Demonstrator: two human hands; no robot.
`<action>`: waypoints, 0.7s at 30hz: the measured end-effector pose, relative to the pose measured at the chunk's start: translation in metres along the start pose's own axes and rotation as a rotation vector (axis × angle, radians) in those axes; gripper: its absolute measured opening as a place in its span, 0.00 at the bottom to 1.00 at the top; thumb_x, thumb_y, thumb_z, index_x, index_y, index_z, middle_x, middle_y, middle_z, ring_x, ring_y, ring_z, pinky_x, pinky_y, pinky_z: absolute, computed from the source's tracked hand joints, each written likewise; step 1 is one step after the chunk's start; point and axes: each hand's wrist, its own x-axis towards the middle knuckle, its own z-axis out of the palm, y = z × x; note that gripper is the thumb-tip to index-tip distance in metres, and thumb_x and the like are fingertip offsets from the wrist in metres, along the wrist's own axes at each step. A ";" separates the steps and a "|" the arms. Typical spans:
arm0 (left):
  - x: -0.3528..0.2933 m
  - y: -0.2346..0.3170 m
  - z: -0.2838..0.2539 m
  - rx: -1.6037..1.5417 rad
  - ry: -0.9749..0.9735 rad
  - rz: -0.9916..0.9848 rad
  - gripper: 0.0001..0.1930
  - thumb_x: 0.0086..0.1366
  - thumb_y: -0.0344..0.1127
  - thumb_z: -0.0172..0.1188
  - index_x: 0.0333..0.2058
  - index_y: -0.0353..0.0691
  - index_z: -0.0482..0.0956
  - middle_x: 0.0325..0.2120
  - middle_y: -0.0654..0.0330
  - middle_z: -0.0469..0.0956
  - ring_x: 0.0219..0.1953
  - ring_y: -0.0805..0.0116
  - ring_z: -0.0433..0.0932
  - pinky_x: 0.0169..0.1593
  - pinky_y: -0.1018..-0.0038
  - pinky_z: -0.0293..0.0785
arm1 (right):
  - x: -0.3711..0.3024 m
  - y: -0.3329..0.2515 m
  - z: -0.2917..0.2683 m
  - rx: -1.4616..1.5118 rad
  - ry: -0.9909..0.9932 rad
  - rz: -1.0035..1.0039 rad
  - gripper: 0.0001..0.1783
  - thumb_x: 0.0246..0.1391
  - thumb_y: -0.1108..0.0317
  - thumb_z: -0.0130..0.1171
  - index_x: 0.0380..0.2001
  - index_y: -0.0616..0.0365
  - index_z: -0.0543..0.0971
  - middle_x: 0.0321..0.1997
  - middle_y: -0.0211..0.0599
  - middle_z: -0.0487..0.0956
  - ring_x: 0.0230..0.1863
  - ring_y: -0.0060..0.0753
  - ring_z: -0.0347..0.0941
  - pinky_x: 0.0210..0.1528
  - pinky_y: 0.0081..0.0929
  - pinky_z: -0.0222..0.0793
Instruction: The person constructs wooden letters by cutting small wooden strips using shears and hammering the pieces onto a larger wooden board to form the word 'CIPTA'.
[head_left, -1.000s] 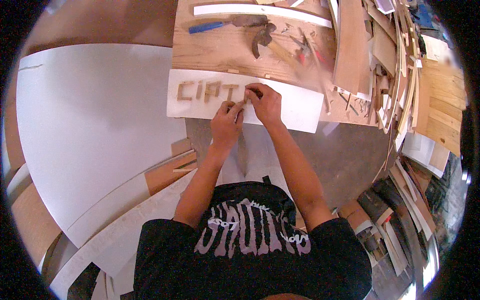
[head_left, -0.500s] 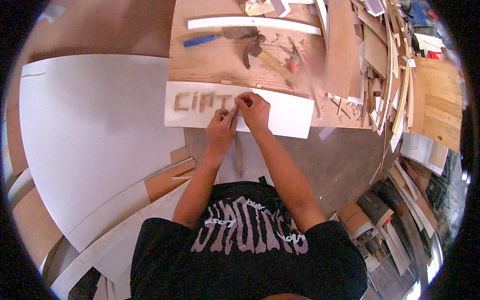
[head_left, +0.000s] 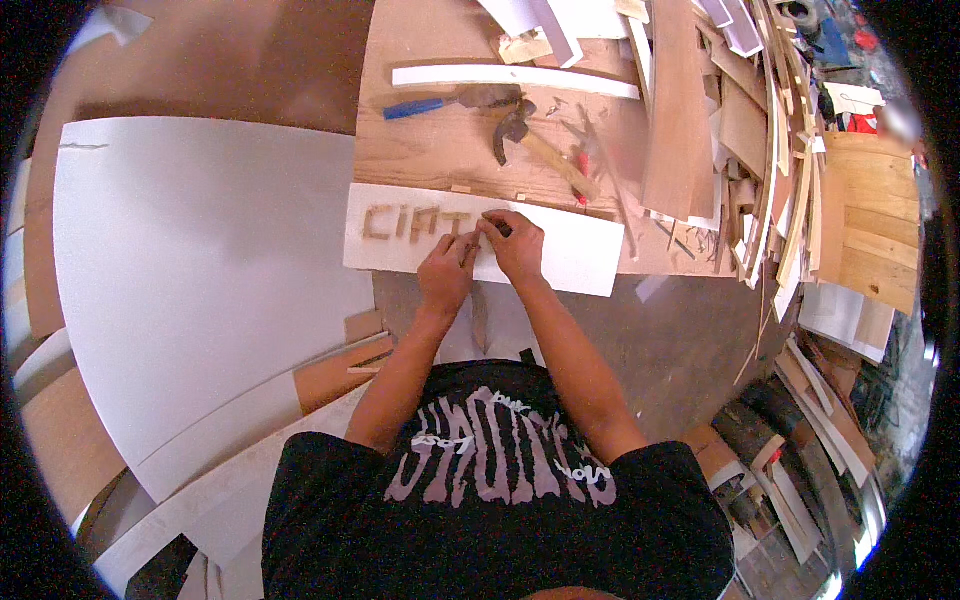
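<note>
A white rectangular board [head_left: 580,255] lies along the near edge of the wooden workbench [head_left: 400,150]. Thin brown wooden strips [head_left: 380,223] form letter shapes on its left half. Just right of those shapes, my left hand [head_left: 446,270] and my right hand [head_left: 517,246] meet over the board. Both are closed, thumbs and fingers pinched close together. Whatever sits between the fingertips is too small or hidden to make out. A narrow brownish piece [head_left: 480,318] shows below the board's near edge, between my forearms.
Beyond the board lie a hammer [head_left: 545,150], a blue-handled tool [head_left: 415,108], a red-handled tool [head_left: 582,180] and a long white strip [head_left: 510,76]. Wood offcuts [head_left: 745,110] pile up at the right. A large white panel [head_left: 220,270] stands to the left.
The whole bench scene sits slightly lower in the picture, as the view has shifted. My hands stay together at about the same spot on the board, fingers still pinched.
</note>
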 end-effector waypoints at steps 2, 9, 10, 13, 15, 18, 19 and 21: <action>0.003 0.006 -0.007 -0.069 -0.053 -0.041 0.13 0.63 0.38 0.65 0.46 0.48 0.83 0.36 0.59 0.82 0.35 0.55 0.82 0.37 0.63 0.79 | 0.001 -0.002 -0.003 0.013 -0.010 0.008 0.13 0.54 0.60 0.68 0.37 0.57 0.86 0.37 0.44 0.85 0.37 0.40 0.84 0.44 0.33 0.79; 0.003 0.004 -0.023 -0.156 -0.075 -0.048 0.13 0.61 0.36 0.67 0.45 0.46 0.83 0.35 0.59 0.82 0.25 0.63 0.81 0.33 0.67 0.78 | -0.023 -0.011 -0.029 -0.003 0.016 0.025 0.15 0.56 0.62 0.67 0.43 0.60 0.84 0.37 0.43 0.85 0.36 0.36 0.83 0.42 0.31 0.79; 0.003 0.005 -0.029 -0.159 -0.072 0.002 0.13 0.60 0.36 0.68 0.44 0.45 0.83 0.34 0.60 0.81 0.24 0.64 0.80 0.31 0.68 0.77 | -0.026 -0.013 -0.035 -0.032 0.026 0.041 0.15 0.57 0.65 0.67 0.44 0.62 0.83 0.35 0.42 0.85 0.33 0.31 0.83 0.39 0.28 0.79; 0.004 0.014 -0.046 -0.176 -0.043 0.091 0.12 0.59 0.37 0.69 0.42 0.44 0.83 0.32 0.60 0.81 0.22 0.66 0.80 0.29 0.69 0.76 | -0.032 -0.013 -0.057 0.137 -0.073 0.219 0.16 0.58 0.65 0.66 0.45 0.63 0.83 0.34 0.41 0.85 0.34 0.29 0.83 0.40 0.28 0.79; 0.007 0.019 -0.051 -0.185 -0.028 0.119 0.12 0.59 0.37 0.70 0.41 0.43 0.84 0.32 0.60 0.82 0.22 0.66 0.80 0.28 0.70 0.76 | -0.029 -0.015 -0.069 0.127 -0.095 0.205 0.16 0.57 0.65 0.66 0.46 0.62 0.83 0.35 0.40 0.85 0.34 0.27 0.82 0.40 0.28 0.79; 0.010 0.018 -0.047 -0.193 -0.030 0.050 0.12 0.59 0.38 0.69 0.41 0.43 0.84 0.31 0.59 0.82 0.23 0.65 0.80 0.30 0.68 0.77 | -0.020 -0.019 -0.080 -0.017 -0.091 0.027 0.15 0.55 0.66 0.67 0.46 0.59 0.83 0.36 0.39 0.86 0.33 0.29 0.83 0.38 0.28 0.79; 0.010 0.013 -0.043 -0.144 -0.055 0.015 0.11 0.60 0.38 0.69 0.41 0.43 0.84 0.32 0.59 0.83 0.24 0.64 0.81 0.31 0.67 0.77 | -0.014 -0.021 -0.078 -0.014 -0.096 0.030 0.15 0.55 0.66 0.67 0.46 0.59 0.83 0.36 0.39 0.86 0.33 0.29 0.83 0.38 0.28 0.79; 0.010 0.007 -0.037 -0.089 -0.086 -0.025 0.11 0.61 0.38 0.68 0.40 0.43 0.84 0.32 0.59 0.83 0.25 0.63 0.81 0.33 0.66 0.78 | -0.002 -0.022 -0.065 -0.020 -0.226 0.023 0.17 0.53 0.68 0.69 0.47 0.58 0.82 0.36 0.40 0.85 0.34 0.31 0.83 0.38 0.28 0.79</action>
